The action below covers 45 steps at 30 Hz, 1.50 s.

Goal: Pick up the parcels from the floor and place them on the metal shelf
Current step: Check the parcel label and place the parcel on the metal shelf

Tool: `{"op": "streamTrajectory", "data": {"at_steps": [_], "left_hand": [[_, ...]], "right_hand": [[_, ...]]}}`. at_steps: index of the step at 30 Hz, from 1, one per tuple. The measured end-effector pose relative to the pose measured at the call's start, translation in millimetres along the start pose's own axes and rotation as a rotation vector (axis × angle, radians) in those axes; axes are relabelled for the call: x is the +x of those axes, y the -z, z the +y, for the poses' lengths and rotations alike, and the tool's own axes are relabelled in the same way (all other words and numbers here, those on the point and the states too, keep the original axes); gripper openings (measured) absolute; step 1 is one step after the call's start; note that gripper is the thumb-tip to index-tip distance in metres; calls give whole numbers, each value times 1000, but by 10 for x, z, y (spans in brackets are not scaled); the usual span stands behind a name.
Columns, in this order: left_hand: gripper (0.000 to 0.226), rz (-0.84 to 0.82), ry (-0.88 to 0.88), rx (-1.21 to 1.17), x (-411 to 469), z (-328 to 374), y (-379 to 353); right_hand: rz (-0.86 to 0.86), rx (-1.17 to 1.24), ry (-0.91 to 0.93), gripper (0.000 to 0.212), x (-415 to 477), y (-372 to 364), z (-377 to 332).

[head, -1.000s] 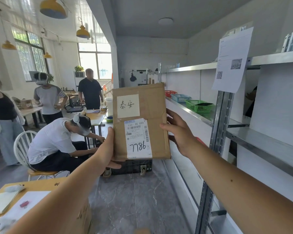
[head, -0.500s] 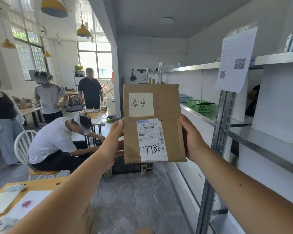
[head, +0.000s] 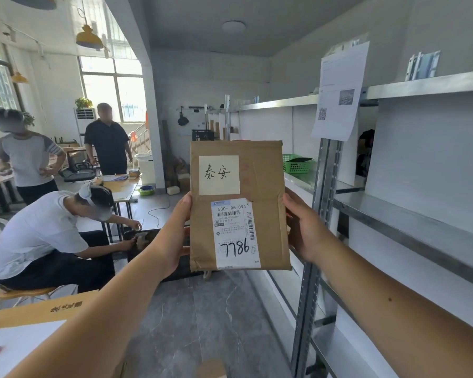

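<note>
A flat brown parcel (head: 239, 205) is held upright in mid-air, face toward the camera, just left of the metal shelf (head: 410, 222) and clear of the floor (head: 202, 317); the left hand (head: 172, 238) grips its left edge, thumb on the front and fingers hidden behind; the right hand (head: 303, 230) clasps its right edge the same way, so both hands are closed on the parcel; a pale square note (head: 219, 175) with handwritten characters sits in the upper part of its face; below it a white shipping label (head: 235, 233) carries a barcode and the handwritten number 7786; on the shelf's middle level, farther back, stands a green basket (head: 295, 163); a printed sheet (head: 339, 91) hangs from the front edge of the top level; to the left a seated person (head: 47, 236) bends forward, and two others stand behind.
</note>
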<state>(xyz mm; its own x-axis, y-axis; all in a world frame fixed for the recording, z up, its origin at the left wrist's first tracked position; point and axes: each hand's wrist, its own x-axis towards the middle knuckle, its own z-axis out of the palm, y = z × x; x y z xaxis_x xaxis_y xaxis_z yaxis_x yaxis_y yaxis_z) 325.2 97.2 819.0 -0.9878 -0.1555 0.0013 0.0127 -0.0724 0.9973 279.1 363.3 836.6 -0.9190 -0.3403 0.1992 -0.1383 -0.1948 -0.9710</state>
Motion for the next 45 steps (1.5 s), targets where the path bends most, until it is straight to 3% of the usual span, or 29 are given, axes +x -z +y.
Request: {"op": "streamTrajectory", "data": {"at_steps": [6, 18, 22, 27, 35, 39, 45], "left_hand": [[74, -123, -5, 39, 85, -77, -339], [70, -348, 7, 39, 67, -124, -1452], [69, -366, -18, 45, -75, -103, -1879], [59, -398, -22, 37, -391, -56, -2383], [60, -469, -56, 25, -1145, -29, -3009], [61, -523, -10, 24, -1591, -79, -3261], [55, -605, -14, 31, -2304, -93, -3637]], "right_hand": [[90, 13, 39, 42, -227, 300, -28], [325, -34, 20, 33, -1003, 1164, -330], [376, -82, 52, 43, -1384, 1358, -532], [435, -93, 94, 50, -1925, 1608, -715], [537, -62, 123, 33, -2921, 1877, -941], [576, -80, 130, 45, -3507, 1902, -1045], [697, -110, 143, 44, -4394, 1906, -1229]]}}
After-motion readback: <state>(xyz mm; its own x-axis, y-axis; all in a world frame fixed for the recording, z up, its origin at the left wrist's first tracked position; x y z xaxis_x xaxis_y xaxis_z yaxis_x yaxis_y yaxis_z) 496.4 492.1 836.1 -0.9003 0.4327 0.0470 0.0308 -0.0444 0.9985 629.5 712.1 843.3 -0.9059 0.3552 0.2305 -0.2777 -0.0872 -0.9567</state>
